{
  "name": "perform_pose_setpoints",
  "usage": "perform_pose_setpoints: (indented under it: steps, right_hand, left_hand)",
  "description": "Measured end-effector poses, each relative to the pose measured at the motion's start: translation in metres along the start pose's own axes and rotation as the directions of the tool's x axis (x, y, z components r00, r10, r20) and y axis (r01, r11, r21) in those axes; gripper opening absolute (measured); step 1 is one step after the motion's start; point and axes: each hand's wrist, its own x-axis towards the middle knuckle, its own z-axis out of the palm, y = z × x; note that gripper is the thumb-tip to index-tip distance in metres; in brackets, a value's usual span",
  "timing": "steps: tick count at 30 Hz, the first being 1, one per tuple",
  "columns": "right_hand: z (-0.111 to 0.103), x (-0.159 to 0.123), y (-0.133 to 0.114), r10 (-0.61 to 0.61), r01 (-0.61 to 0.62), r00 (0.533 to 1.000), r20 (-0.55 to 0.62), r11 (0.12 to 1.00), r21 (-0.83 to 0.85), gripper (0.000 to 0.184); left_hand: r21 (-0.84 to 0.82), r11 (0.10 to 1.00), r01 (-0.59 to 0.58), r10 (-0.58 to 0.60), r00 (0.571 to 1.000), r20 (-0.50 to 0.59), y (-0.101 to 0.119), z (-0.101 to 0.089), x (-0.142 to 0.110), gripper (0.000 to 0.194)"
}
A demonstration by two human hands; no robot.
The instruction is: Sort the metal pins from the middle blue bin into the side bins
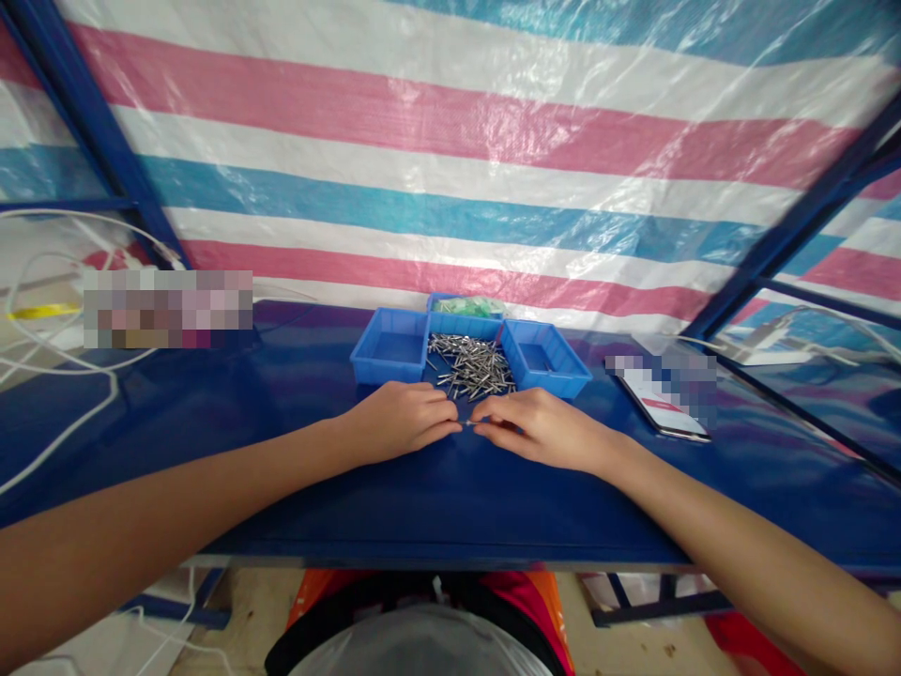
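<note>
My left hand (415,419) and my right hand (531,424) meet fingertip to fingertip just above the blue table. Between them is a small, thin metal pin (467,423), pinched at its ends; most of it is hidden by my fingers. Right behind my hands lies a heap of loose metal pins (475,364), spilling forward from a blue bin (465,325). Both hands are closed in a pinch, with the right thumb and index finger meeting at the pin.
Blue plastic bins stand left (390,349) and right (545,361) of the heap. Behind is a bin with green plastic (468,307). A phone (662,399) lies at right, white cables (105,376) at left. A striped sheet (450,169) hangs behind the table (450,507).
</note>
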Motion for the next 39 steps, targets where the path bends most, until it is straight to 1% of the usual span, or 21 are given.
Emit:
perform_pose_setpoints:
  steps: [5, 9, 11, 13, 15, 17, 19, 21, 23, 25, 27, 28, 31, 34, 35, 36, 37, 38, 39]
  right_hand:
    - [0.0, 0.0, 0.003, 0.071, -0.07, 0.997, 0.01, 0.996, -0.051, 0.016]
    - [0.001, -0.001, 0.005, 0.099, -0.096, 0.994, 0.054, 0.993, -0.063, 0.014]
    - [0.001, -0.001, 0.004, 0.098, -0.094, 0.993, 0.061, 0.992, -0.08, 0.014]
    - [-0.001, -0.002, 0.004, 0.097, -0.091, 0.994, 0.051, 0.99, -0.111, 0.013]
    - [-0.005, -0.002, 0.004, 0.121, -0.119, 0.993, 0.008, 0.981, -0.157, 0.011]
    - [-0.011, -0.002, 0.005, 0.178, -0.189, 0.982, -0.066, 0.959, -0.212, 0.01]
    - [-0.019, -0.003, 0.01, 0.255, -0.283, 0.958, -0.133, 0.92, -0.271, 0.01]
    - [-0.026, -0.003, 0.016, 0.357, -0.398, 0.917, -0.177, 0.845, -0.356, 0.013]
    - [-0.032, -0.004, 0.022, 0.454, -0.508, 0.861, -0.229, 0.743, -0.436, 0.014]
    - [-0.035, -0.005, 0.027, 0.53, -0.592, 0.803, -0.274, 0.655, -0.47, 0.016]
    - [-0.037, -0.006, 0.032, 0.592, -0.644, 0.755, -0.283, 0.589, -0.488, 0.018]
    - [-0.037, -0.007, 0.034, 0.616, -0.657, 0.739, -0.273, 0.57, -0.494, 0.02]
    - [-0.037, -0.008, 0.039, 0.656, -0.668, 0.716, -0.24, 0.543, -0.508, 0.023]
    - [-0.04, -0.007, 0.04, 0.654, -0.659, 0.718, -0.24, 0.527, -0.536, 0.025]
    - [-0.04, -0.006, 0.038, 0.643, -0.648, 0.727, -0.241, 0.527, -0.55, 0.025]
    - [-0.04, -0.005, 0.034, 0.622, -0.628, 0.745, -0.24, 0.535, -0.566, 0.024]
    - [-0.04, -0.003, 0.029, 0.587, -0.598, 0.774, -0.238, 0.553, -0.581, 0.023]
    - [-0.037, -0.001, 0.022, 0.53, -0.545, 0.818, -0.223, 0.589, -0.597, 0.021]
    - [-0.033, 0.001, 0.015, 0.445, -0.452, 0.878, -0.177, 0.647, -0.614, 0.018]
  left_hand:
    - [-0.035, 0.999, 0.031, -0.034, 0.996, -0.084, 0.002, -0.004, 0.001, 0.036]
    - [-0.013, 1.0, -0.01, 0.009, 0.994, -0.113, 0.003, -0.005, 0.001, 0.037]
    - [-0.017, 1.0, -0.009, 0.007, 0.994, -0.109, 0.004, -0.006, 0.0, 0.035]
    - [-0.029, 0.999, 0.034, -0.036, 0.995, -0.089, 0.005, -0.006, 0.0, 0.031]
    - [-0.028, 0.996, 0.08, -0.081, 0.996, -0.045, 0.005, -0.005, 0.0, 0.026]
    - [-0.017, 0.994, 0.11, -0.11, 0.994, 0.006, 0.005, -0.003, 0.0, 0.021]
    - [-0.009, 0.991, 0.131, -0.13, 0.99, 0.045, 0.005, -0.001, -0.001, 0.018]
    - [0.0, 0.99, 0.139, -0.138, 0.988, 0.072, 0.004, -0.001, -0.001, 0.018]
    - [0.006, 0.99, 0.139, -0.139, 0.986, 0.094, 0.005, -0.001, -0.001, 0.018]
    - [0.009, 0.99, 0.142, -0.142, 0.984, 0.111, 0.005, -0.002, -0.001, 0.018]
    - [0.014, 0.989, 0.145, -0.146, 0.982, 0.119, 0.006, -0.002, -0.001, 0.018]
    - [0.017, 0.989, 0.145, -0.146, 0.982, 0.116, 0.006, -0.001, -0.001, 0.019]
    - [0.016, 0.991, 0.135, -0.136, 0.985, 0.106, 0.006, 0.001, -0.001, 0.019]
    - [0.038, 0.993, 0.107, -0.111, 0.987, 0.119, 0.005, 0.0, -0.001, 0.018]
    - [0.059, 0.995, 0.086, -0.093, 0.987, 0.129, 0.005, -0.001, 0.0, 0.017]
    - [0.084, 0.995, 0.059, -0.071, 0.988, 0.138, 0.005, -0.002, 0.0, 0.017]
    - [0.111, 0.993, 0.027, -0.043, 0.988, 0.146, 0.005, -0.003, 0.001, 0.016]
    - [0.136, 0.991, -0.007, -0.014, 0.988, 0.153, 0.004, -0.004, 0.002, 0.014]
    - [0.16, 0.986, -0.038, 0.013, 0.987, 0.158, 0.004, -0.004, 0.003, 0.013]
